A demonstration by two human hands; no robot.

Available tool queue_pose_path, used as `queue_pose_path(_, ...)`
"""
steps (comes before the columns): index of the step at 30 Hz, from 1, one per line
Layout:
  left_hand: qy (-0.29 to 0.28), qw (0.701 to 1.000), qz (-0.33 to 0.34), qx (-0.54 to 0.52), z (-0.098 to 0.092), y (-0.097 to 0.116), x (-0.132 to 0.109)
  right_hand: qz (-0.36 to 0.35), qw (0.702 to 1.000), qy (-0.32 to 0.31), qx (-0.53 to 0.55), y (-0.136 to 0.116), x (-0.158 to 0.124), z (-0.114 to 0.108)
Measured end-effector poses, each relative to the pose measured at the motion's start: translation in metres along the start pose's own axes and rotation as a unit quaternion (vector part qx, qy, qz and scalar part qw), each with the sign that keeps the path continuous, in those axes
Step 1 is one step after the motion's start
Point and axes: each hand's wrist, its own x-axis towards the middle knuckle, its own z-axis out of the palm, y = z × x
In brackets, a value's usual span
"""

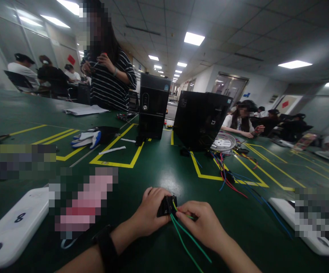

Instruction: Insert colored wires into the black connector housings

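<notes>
Black block (164,208), just one, is in the left hand (152,208); right hand (202,217) pinches one yellow-green wire (174,206).

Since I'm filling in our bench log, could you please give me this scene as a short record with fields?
Left hand: holds a black block
Right hand: pinches a yellow-green wire at the block
Trailing: green wires, toward the wearer
Beyond: two black computer cases
Beyond, left: white-and-blue glove
Beyond, right: white basket
Surface: green table
Unclear: whether the yellow-green wire is seated
</notes>
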Motion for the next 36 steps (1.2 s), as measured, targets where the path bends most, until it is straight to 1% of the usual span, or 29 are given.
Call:
queue_pose_path(3, -0.004, 1.000, -0.005, -0.001, 0.000, 0.000, 0.000, -0.002, 1.000, -0.019, -0.009, 0.003, 0.000, -0.004)
queue_pose_path(5, -0.006, 1.000, -0.008, -0.004, 0.000, 0.000, 0.000, 0.007, 1.000, -0.021, -0.018, 0.007, 0.000, -0.008)
queue_pose_path(10, -0.004, 1.000, -0.009, -0.007, 0.000, -0.001, 0.000, 0.038, 0.999, 0.009, -0.035, 0.012, 0.003, -0.011)
queue_pose_path(14, -0.007, 1.000, -0.008, -0.009, 0.000, -0.002, 0.000, 0.039, 0.998, 0.036, -0.022, 0.011, 0.003, -0.008)
queue_pose_path(17, -0.005, 1.000, -0.006, -0.011, -0.001, -0.001, 0.000, 0.040, 0.998, 0.042, -0.011, 0.011, 0.002, -0.006)
queue_pose_path(22, -0.003, 1.000, -0.007, -0.010, 0.000, -0.001, -0.001, 0.036, 0.999, 0.038, 0.000, 0.009, 0.003, -0.005)
queue_pose_path(27, 0.004, 1.000, -0.008, -0.011, 0.001, -0.001, -0.001, 0.023, 0.999, 0.007, 0.036, 0.003, 0.002, 0.004)
queue_pose_path(32, 0.002, 1.000, -0.011, -0.011, -0.001, 0.001, 0.000, 0.041, 0.996, -0.017, 0.073, 0.003, 0.000, 0.007)
queue_pose_path(36, 0.004, 1.000, -0.013, -0.015, -0.002, 0.003, 0.000, 0.051, 0.997, -0.001, 0.050, 0.010, 0.001, 0.001)
